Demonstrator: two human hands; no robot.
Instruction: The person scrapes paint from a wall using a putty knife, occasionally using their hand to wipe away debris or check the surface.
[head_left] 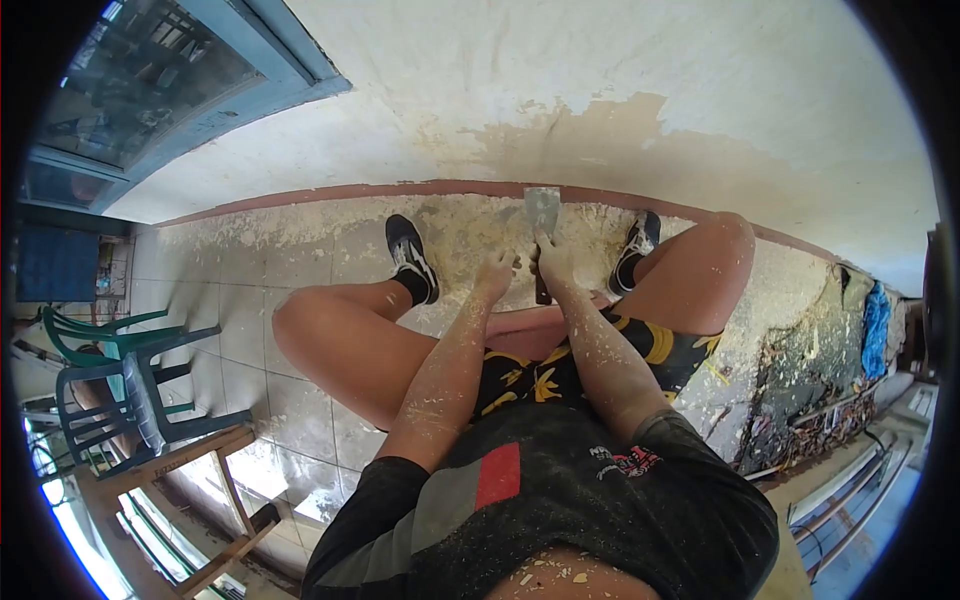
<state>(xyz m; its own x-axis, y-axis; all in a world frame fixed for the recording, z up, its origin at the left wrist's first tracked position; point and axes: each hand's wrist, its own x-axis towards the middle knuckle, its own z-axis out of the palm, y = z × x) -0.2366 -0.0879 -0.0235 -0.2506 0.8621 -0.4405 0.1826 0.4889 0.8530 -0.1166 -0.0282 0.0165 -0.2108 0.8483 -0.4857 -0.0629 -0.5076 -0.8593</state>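
The right hand (553, 255) is clenched round the handle of a scraper (542, 208), fingers wrapped tight, the dark handle end showing just below the fist. The left hand (495, 272) sits just beside it with bent fingers; I cannot tell whether it touches the handle or holds anything. Both forearms are dusted with pale flakes.

The person sits low with knees spread, shoes (408, 255) planted near the foot of a wall (620, 90). The wall's white paint is stripped to a tan patch above the scraper. A red-brown skirting (330, 195) runs along its base. The tiled floor (230, 300) is strewn with paint flakes, thickest by the wall. To the left stand stacked green chairs (110, 370) and a wooden frame (200, 470); a blue-framed window (170, 70) is at upper left. On the right lie a heap of debris (800, 400) and a blue cloth (877, 325).

The scraper is between the shoes, its blade at the skirting. Its long axis runs straight away from the person, blade pointing at the wall, handle back toward the body.
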